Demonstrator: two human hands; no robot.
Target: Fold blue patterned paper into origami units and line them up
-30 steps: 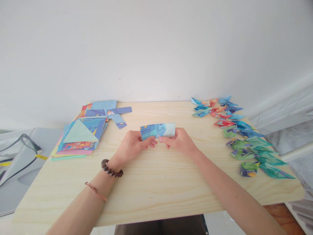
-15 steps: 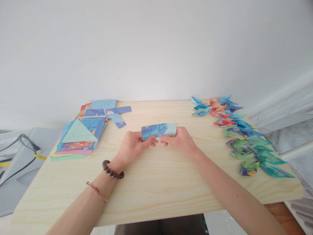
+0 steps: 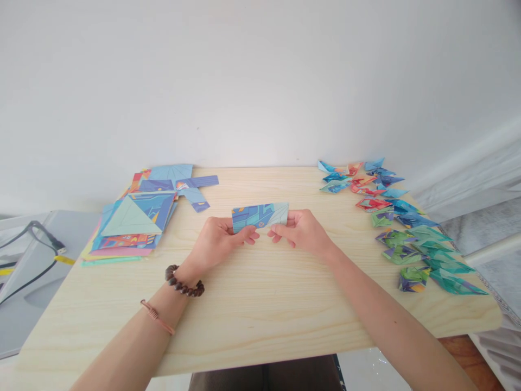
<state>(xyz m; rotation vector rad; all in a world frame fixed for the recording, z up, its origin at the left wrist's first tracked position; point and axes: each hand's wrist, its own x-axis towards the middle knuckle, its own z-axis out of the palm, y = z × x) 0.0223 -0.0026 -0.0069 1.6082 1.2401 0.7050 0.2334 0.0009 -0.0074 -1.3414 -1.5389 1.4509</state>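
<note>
A folded strip of blue patterned paper (image 3: 260,215) is held just above the middle of the wooden table (image 3: 260,304). My left hand (image 3: 220,241) pinches its left end, thumb on the near face. My right hand (image 3: 303,232) pinches its right end in the same way. Both hands are closed on the strip, and the thumbs nearly meet below its lower edge. My left wrist carries a dark bead bracelet and a thin cord band.
A stack of flat patterned paper sheets (image 3: 134,220) lies at the table's left rear. Several folded paper figures (image 3: 402,228) spread along the right side. A grey surface with a black cable (image 3: 36,244) sits left of the table. A white wall stands behind.
The paper strip and both hands have shifted slightly left, and the strip now sits more level. The grip is unchanged.
</note>
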